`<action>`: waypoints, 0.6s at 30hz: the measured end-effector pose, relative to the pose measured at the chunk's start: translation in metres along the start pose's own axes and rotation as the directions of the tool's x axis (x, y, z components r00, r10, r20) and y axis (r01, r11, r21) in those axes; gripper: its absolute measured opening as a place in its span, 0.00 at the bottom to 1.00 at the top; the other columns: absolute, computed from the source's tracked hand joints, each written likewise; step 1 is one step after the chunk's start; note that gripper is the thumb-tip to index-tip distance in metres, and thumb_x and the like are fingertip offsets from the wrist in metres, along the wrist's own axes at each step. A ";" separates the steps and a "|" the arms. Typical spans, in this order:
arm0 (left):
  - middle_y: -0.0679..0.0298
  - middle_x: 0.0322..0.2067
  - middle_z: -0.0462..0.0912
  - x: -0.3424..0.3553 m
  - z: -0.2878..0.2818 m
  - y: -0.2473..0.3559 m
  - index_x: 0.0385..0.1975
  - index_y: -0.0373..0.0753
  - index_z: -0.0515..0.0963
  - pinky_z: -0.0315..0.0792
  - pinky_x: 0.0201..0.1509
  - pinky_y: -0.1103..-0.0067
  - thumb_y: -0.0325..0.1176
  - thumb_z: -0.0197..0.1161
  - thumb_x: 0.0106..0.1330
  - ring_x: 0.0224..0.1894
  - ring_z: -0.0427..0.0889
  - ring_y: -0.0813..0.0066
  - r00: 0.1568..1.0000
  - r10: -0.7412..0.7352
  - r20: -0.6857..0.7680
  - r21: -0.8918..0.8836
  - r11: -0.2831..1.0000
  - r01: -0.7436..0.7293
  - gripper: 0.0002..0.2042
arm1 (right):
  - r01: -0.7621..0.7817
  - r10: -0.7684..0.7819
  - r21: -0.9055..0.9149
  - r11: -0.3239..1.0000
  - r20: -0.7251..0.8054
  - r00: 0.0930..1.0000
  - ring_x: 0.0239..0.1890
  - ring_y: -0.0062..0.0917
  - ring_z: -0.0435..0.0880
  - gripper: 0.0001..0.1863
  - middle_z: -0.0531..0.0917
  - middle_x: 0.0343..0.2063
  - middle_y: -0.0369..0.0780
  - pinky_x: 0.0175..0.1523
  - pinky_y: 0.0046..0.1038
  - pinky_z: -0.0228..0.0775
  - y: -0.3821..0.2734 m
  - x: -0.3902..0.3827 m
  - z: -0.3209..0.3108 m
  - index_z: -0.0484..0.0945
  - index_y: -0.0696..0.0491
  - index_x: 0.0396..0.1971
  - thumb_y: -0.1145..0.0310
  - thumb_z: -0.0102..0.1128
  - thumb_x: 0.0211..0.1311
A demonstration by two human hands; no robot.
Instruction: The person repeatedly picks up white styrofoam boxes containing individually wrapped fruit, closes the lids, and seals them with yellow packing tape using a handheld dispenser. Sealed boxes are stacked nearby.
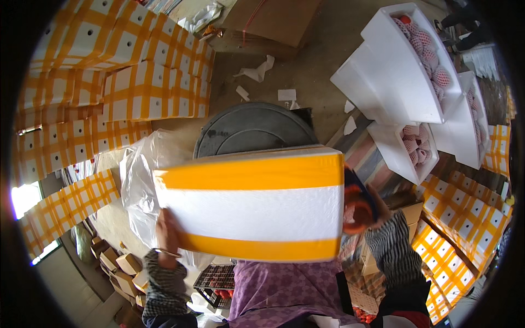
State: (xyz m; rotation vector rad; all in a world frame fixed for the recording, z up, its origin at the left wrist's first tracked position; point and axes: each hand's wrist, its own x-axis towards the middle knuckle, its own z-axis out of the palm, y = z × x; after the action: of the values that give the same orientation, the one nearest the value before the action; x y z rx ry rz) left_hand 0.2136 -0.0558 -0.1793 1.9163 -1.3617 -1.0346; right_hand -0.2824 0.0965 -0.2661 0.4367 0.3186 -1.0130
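A white foam box (257,208) with two yellow-orange bands of tape running along it is held in front of me, its far edge over a round dark stand (251,128). At the box's left end, my left hand (165,229) grips the lower corner, with its fingers partly hidden. My right hand (378,206) is closed round a dark tape dispenser (371,191) carrying an orange roll of tape (355,210), close against the box's right end. The dispenser's blade end is not clear to see.
Stacks of taped foam boxes (156,90) rise at left, with more at lower right (465,213). Open foam boxes (407,104) of netted fruit stand at right. Clear plastic film (142,186) hangs left of the box. A black crate (216,279) sits below; paper scraps (257,70) litter the floor.
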 end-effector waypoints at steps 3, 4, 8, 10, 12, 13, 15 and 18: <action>0.47 0.55 0.61 -0.029 0.059 0.062 0.57 0.34 0.56 0.49 0.61 0.64 0.58 0.45 0.58 0.59 0.57 0.52 0.892 0.431 0.138 0.432 0.784 -0.446 0.36 | 0.053 -0.069 -0.124 0.991 -0.131 0.989 0.41 0.30 0.78 0.27 0.75 0.42 0.46 0.44 0.30 0.75 -0.030 0.009 -0.009 0.65 0.59 0.49 0.50 0.43 0.60; 0.47 0.55 0.60 -0.033 0.063 0.063 0.57 0.33 0.57 0.46 0.61 0.60 0.59 0.45 0.58 0.60 0.56 0.51 0.802 0.563 0.202 0.527 0.627 -0.573 0.36 | 0.035 -0.073 -0.188 0.982 -0.199 0.977 0.41 0.29 0.78 0.28 0.76 0.41 0.46 0.43 0.30 0.75 -0.039 0.009 -0.001 0.66 0.59 0.48 0.49 0.45 0.59; 0.53 0.60 0.53 -0.056 0.127 0.120 0.55 0.39 0.60 0.46 0.60 0.53 0.57 0.53 0.53 0.63 0.51 0.59 0.353 0.421 0.836 0.227 0.322 -0.919 0.34 | -0.010 -0.153 -0.369 0.929 -0.409 0.899 0.33 0.24 0.79 0.25 0.79 0.34 0.44 0.35 0.26 0.77 -0.061 0.030 -0.006 0.70 0.58 0.42 0.49 0.48 0.58; 0.53 0.55 0.60 -0.059 0.170 0.138 0.51 0.40 0.64 0.44 0.61 0.53 0.58 0.52 0.54 0.60 0.57 0.58 0.037 0.536 0.843 -0.028 0.112 -0.993 0.32 | -0.089 -0.084 -0.377 0.922 -0.418 0.905 0.27 0.21 0.79 0.23 0.80 0.27 0.41 0.29 0.20 0.76 -0.064 0.051 0.038 0.73 0.57 0.37 0.50 0.51 0.56; 0.58 0.54 0.62 -0.059 0.216 0.180 0.49 0.44 0.66 0.47 0.61 0.54 0.50 0.57 0.49 0.58 0.59 0.61 -0.129 0.490 0.862 -0.160 0.023 -0.987 0.28 | -0.177 -0.068 -0.478 0.860 -0.451 0.890 0.16 0.18 0.76 0.22 0.78 0.18 0.37 0.19 0.15 0.70 -0.080 0.069 0.021 0.75 0.55 0.29 0.47 0.51 0.55; 0.59 0.52 0.64 -0.056 0.237 0.190 0.48 0.44 0.67 0.48 0.61 0.55 0.46 0.58 0.46 0.56 0.62 0.62 -0.165 0.513 0.842 -0.213 0.035 -0.976 0.27 | -0.182 -0.068 -0.490 0.853 -0.450 0.891 0.14 0.17 0.74 0.22 0.78 0.16 0.36 0.17 0.14 0.68 -0.087 0.072 0.019 0.75 0.54 0.27 0.47 0.51 0.55; 0.63 0.42 0.69 -0.056 0.269 0.211 0.42 0.43 0.70 0.53 0.58 0.60 0.38 0.59 0.40 0.47 0.68 0.66 -0.218 0.486 0.847 -0.270 0.039 -0.962 0.23 | -0.170 -0.146 -0.580 0.797 -0.458 0.877 0.10 0.16 0.72 0.23 0.77 0.14 0.35 0.14 0.14 0.66 -0.107 0.054 0.038 0.75 0.54 0.25 0.45 0.51 0.55; 0.63 0.32 0.72 -0.048 0.283 0.207 0.35 0.40 0.71 0.53 0.56 0.63 0.43 0.58 0.41 0.42 0.68 0.67 -0.063 0.540 0.840 -0.141 0.106 -0.984 0.20 | -0.197 -0.178 -0.688 0.698 -0.434 0.883 0.08 0.16 0.70 0.24 0.75 0.11 0.35 0.12 0.15 0.64 -0.115 0.062 0.052 0.75 0.54 0.23 0.45 0.50 0.55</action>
State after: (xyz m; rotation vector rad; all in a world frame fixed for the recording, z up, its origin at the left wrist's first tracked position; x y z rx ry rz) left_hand -0.1384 -0.0808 -0.1548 0.1932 -3.0422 -0.6748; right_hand -0.3486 -0.0277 -0.2720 -0.0557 1.1217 -0.6733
